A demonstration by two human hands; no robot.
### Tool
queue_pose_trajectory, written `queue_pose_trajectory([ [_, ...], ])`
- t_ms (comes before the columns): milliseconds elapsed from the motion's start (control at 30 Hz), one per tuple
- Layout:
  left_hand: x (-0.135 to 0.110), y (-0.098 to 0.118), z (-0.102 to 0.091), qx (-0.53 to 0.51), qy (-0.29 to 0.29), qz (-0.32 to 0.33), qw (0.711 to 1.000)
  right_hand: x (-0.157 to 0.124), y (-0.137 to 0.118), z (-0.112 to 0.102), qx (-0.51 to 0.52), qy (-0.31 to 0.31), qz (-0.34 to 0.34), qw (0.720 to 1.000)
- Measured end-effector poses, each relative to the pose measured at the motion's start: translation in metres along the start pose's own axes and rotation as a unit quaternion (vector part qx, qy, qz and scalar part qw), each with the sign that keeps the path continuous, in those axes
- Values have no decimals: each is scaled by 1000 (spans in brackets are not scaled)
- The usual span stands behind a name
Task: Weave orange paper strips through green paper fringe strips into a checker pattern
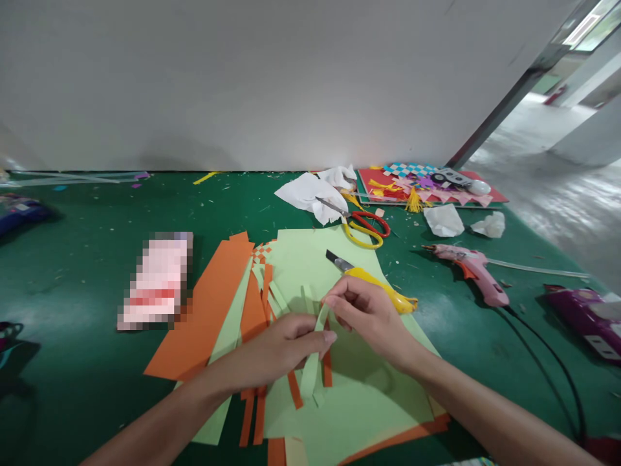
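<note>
Grey wall (242, 84) behind, green worktop (233, 204) in front, and it's crowded out there! Pink glue gun (478, 272) lying to the right, scissors (366, 223) at the far edge of the light-green sheet (373, 401), blades over white tissue (310, 192). Yellow craft knife (378, 283) right beside the right hand (366, 307), orange strips (261, 414) cluttering the space near the left hand (291, 340). And here's the light-green strip (311, 375), above the sheet: narrow, gently curved, hanging down. Right fingers pinch its upper end; left fingers and thumb grip it lower.
</note>
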State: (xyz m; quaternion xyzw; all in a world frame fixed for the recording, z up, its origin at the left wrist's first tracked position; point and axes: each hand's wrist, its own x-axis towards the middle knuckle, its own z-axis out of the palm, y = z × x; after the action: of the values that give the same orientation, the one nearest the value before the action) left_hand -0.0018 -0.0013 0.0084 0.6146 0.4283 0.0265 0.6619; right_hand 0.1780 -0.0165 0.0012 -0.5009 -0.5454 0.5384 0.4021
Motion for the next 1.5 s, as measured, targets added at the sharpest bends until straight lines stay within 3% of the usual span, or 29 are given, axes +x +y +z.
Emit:
queue_pose_trajectory([
  [533, -1, 1, 1, -52, -11, -21, 998, -3, -1, 4, 72, -54, 18, 996],
  [700, -1, 0, 0, -54, -11, -17, 998, 0, 2, 2, 77, -52, 23, 995],
  [1000, 0, -2, 1, -76, -14, 50, 996, 0, 0, 2, 51, -46, 17, 998],
  [1133, 1, -1, 2, -107, -25, 45, 993, -1, -2, 2, 43, -47, 14, 998],
  [1500, 0, -1, 2, -76, -26, 43, 996, 1, -2, 1, 32, -37, 11, 999],
])
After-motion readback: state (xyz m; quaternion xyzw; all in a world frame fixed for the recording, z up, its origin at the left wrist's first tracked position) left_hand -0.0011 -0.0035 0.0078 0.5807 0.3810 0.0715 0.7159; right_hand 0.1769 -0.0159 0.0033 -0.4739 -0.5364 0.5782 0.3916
